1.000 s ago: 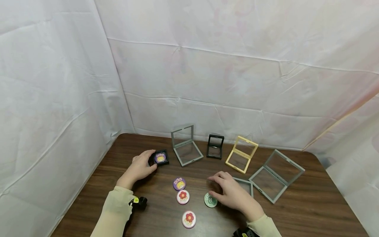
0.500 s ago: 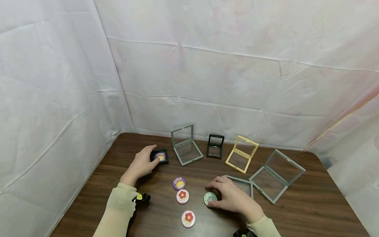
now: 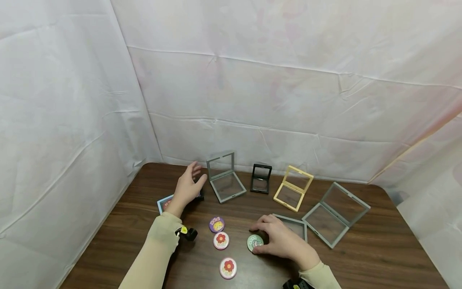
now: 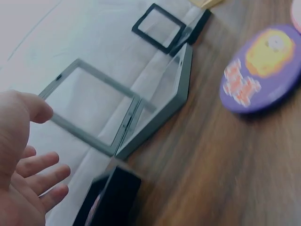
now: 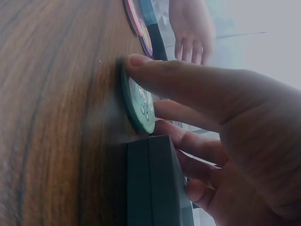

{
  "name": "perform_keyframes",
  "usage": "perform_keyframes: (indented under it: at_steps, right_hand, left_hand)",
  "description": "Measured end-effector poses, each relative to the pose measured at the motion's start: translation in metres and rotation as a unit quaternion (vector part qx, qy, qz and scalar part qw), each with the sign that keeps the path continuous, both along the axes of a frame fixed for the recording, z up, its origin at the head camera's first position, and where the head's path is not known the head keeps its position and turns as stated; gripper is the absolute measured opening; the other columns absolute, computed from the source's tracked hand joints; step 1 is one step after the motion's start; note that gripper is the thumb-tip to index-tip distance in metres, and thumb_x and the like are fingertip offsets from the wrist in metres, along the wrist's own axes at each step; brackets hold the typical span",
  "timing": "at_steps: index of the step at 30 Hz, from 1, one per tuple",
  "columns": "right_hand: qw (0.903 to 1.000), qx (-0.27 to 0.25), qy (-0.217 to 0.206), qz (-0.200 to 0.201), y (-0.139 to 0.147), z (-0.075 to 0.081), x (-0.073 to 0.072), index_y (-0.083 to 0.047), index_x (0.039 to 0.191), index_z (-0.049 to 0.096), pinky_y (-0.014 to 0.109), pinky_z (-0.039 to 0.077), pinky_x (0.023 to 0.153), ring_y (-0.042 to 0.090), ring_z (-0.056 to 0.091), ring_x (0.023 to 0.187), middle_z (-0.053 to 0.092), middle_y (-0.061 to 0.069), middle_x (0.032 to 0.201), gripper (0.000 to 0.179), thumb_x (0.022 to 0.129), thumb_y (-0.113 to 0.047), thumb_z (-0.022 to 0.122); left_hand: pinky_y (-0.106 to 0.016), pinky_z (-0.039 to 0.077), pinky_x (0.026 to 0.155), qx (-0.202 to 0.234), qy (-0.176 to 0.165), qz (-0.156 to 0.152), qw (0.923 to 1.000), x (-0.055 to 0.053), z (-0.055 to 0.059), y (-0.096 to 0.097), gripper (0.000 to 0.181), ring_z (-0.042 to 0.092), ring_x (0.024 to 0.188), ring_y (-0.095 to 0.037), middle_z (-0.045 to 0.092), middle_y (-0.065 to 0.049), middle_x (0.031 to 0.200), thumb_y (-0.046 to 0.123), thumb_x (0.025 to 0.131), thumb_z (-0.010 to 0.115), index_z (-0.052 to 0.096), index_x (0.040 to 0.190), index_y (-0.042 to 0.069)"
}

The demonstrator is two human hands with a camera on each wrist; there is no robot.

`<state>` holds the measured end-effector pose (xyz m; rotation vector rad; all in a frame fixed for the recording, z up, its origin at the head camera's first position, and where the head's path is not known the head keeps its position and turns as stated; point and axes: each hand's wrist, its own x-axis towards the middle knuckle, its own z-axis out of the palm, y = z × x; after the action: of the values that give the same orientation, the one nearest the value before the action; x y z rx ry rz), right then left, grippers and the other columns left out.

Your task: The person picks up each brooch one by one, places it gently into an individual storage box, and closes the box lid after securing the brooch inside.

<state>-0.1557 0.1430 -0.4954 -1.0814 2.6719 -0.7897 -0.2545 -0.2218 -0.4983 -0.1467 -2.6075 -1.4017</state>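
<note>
My left hand (image 3: 187, 186) is raised with fingers spread and holds nothing. It partly covers a small black display frame (image 4: 115, 195) with a purple badge inside. Beyond its fingers stands an unfolded grey display frame (image 3: 228, 185), overlapped by the thumb in the left wrist view. Lower on the table, my right hand (image 3: 279, 237) curls around a round green badge (image 3: 254, 242), thumb at the near edge. In the right wrist view the index finger passes behind the green badge (image 5: 141, 101), its tip hidden. A grey frame (image 3: 299, 228) lies partly under the right hand.
A purple badge (image 3: 216, 224) and two flower badges, one (image 3: 221, 241) above the other (image 3: 228, 268), lie mid-table. Unfolded black (image 3: 260, 184), yellow (image 3: 290, 196) and grey (image 3: 330, 222) frames stand behind and right. A blue-edged frame (image 3: 160, 205) shows beside the left wrist.
My left hand has let go of the small black frame and moved right and away, uncovering the blue-edged frame. My right thumb has come down onto the green badge's edge.
</note>
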Motion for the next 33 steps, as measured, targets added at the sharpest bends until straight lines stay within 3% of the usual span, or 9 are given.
perform_keyframes:
  at_steps: [7, 13, 18, 25, 33]
  right_hand:
    - [0.9998, 0.001, 0.020, 0.002, -0.001, -0.001, 0.000, -0.018, 0.118, 0.081, 0.042, 0.053, 0.099, 0.015, 0.059, 0.113, 0.065, -0.008, 0.116, 0.042, 0.084, -0.037, 0.097]
    - [0.9997, -0.003, 0.025, 0.002, -0.001, -0.002, -0.001, -0.021, 0.112, 0.080, 0.041, 0.053, 0.097, 0.014, 0.059, 0.111, 0.065, -0.009, 0.114, 0.037, 0.083, -0.037, 0.098]
    - [0.9998, -0.002, 0.021, 0.000, -0.001, -0.002, -0.001, -0.022, 0.110, 0.080, 0.040, 0.053, 0.096, 0.013, 0.059, 0.110, 0.065, -0.010, 0.114, 0.036, 0.083, -0.037, 0.098]
    - [0.9998, -0.002, 0.018, -0.002, -0.002, -0.002, -0.001, -0.022, 0.109, 0.080, 0.040, 0.053, 0.096, 0.013, 0.058, 0.110, 0.065, -0.010, 0.113, 0.036, 0.082, -0.037, 0.099]
    - [0.9998, 0.002, 0.018, -0.003, -0.002, -0.002, -0.002, -0.022, 0.110, 0.080, 0.040, 0.052, 0.096, 0.013, 0.058, 0.110, 0.064, -0.011, 0.113, 0.037, 0.082, -0.038, 0.098]
  left_hand:
    - [-0.056, 0.048, 0.116, 0.028, -0.003, -0.012, 0.9995, -0.017, 0.004, 0.017, 0.067, 0.058, 0.143, -0.040, 0.056, -0.024, 0.158, 0.031, 0.112, 0.063, 0.038, 0.168, 0.003]
    - [-0.056, 0.052, 0.110, 0.027, -0.004, 0.003, 0.9996, -0.026, 0.005, 0.028, 0.062, 0.063, 0.134, -0.040, 0.062, -0.026, 0.147, 0.031, 0.113, 0.061, 0.043, 0.164, 0.000]
    - [-0.054, 0.054, 0.104, 0.025, -0.003, 0.013, 0.9996, -0.027, 0.001, 0.032, 0.053, 0.066, 0.125, -0.037, 0.067, -0.022, 0.138, 0.027, 0.116, 0.056, 0.048, 0.159, -0.003]
    - [-0.051, 0.054, 0.093, 0.003, 0.012, 0.015, 0.9998, -0.029, -0.004, 0.034, 0.031, 0.071, 0.118, -0.035, 0.076, -0.015, 0.126, 0.024, 0.119, 0.048, 0.067, 0.133, 0.003]
    - [-0.050, 0.051, 0.092, 0.000, 0.006, 0.004, 1.0000, -0.027, -0.003, 0.033, 0.030, 0.070, 0.120, -0.036, 0.077, -0.013, 0.124, 0.022, 0.120, 0.046, 0.067, 0.132, 0.005]
